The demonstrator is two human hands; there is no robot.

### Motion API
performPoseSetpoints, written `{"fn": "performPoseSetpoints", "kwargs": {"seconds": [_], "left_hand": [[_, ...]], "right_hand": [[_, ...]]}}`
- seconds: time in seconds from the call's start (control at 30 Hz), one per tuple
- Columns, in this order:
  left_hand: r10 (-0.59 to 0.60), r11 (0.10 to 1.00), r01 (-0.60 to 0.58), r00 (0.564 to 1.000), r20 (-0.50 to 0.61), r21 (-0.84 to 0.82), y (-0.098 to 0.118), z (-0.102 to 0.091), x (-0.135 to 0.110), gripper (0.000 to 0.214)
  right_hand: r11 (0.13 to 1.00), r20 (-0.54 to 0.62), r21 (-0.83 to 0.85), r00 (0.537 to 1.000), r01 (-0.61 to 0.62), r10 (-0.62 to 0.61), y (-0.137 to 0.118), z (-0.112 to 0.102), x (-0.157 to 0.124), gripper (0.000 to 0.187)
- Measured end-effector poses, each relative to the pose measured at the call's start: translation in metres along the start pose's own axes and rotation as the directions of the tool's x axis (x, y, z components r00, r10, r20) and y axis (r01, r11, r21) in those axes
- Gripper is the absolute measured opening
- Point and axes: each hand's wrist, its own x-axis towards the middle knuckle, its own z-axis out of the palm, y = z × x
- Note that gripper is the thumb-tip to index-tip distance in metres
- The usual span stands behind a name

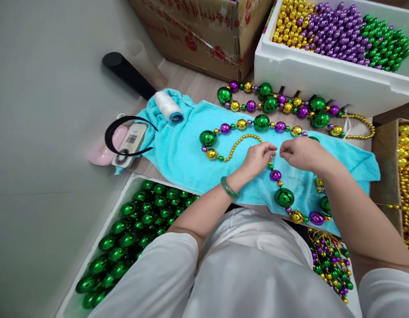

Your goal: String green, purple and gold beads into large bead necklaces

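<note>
A turquoise towel (181,150) is spread in front of me, with a bead necklace (284,197) of green, purple and gold balls looping across it. Over the towel, my left hand (258,158) has its thumb and fingers pinched together on the necklace, where a thin gold strand meets the larger beads. My right hand (302,153) is just to the right, fingers curled and pressed together. Whatever lies between its fingertips is too small or hidden to make out. A small gap separates the two hands. My right forearm hides part of the necklace.
A second necklace (269,104) lies beyond the towel, before a white foam box (320,75) of sorted beads. Left are a thread spool (167,106) and a black headband (108,132). Green balls (148,218) fill a tray near my left arm. A cardboard box (204,39) stands behind.
</note>
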Motion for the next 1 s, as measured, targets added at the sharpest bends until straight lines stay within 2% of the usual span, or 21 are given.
{"fn": "performPoseSetpoints", "kwargs": {"seconds": [0.13,0.27,0.37,0.5,0.63,0.7,0.8,1.0], "left_hand": [[0.028,0.996,-0.031,0.999,0.033,0.083,0.0,0.0,0.004,0.016],[0.029,0.996,-0.034,0.998,0.059,0.08,-0.002,0.001,0.007,0.012],[-0.105,0.994,0.109,0.989,0.102,-0.032,-0.002,0.001,0.007,0.014],[-0.293,0.909,0.339,0.933,0.208,-0.242,0.002,-0.002,0.008,0.015],[-0.322,0.875,0.378,0.921,0.217,-0.303,0.003,-0.003,0.009,0.011],[-0.338,0.872,0.389,0.918,0.209,-0.297,0.003,-0.003,0.009,0.01],[-0.345,0.862,0.399,0.913,0.217,-0.311,0.003,-0.003,0.009,0.013],[-0.361,0.836,0.426,0.902,0.237,-0.346,0.005,-0.006,0.007,0.014]], "right_hand": [[0.999,-0.047,0.021,0.999,0.026,-0.025,-0.003,-0.003,0.009,0.012],[0.999,-0.027,0.053,1.0,0.011,-0.01,-0.004,-0.002,0.016,0.011],[0.998,-0.016,0.056,1.0,-0.003,0.004,-0.005,0.001,0.018,0.011],[0.997,-0.05,0.077,0.999,0.004,0.0,-0.004,0.007,0.02,0.012],[0.994,-0.076,0.103,0.997,0.021,-0.014,0.0,0.013,0.022,0.015],[0.986,-0.168,0.151,0.985,0.07,-0.044,0.004,0.017,0.021,0.018],[0.966,-0.357,0.202,0.93,0.163,-0.082,0.013,0.025,0.017,0.02],[0.931,-0.513,0.263,0.854,0.252,-0.086,0.021,0.05,0.005,0.008]]}}
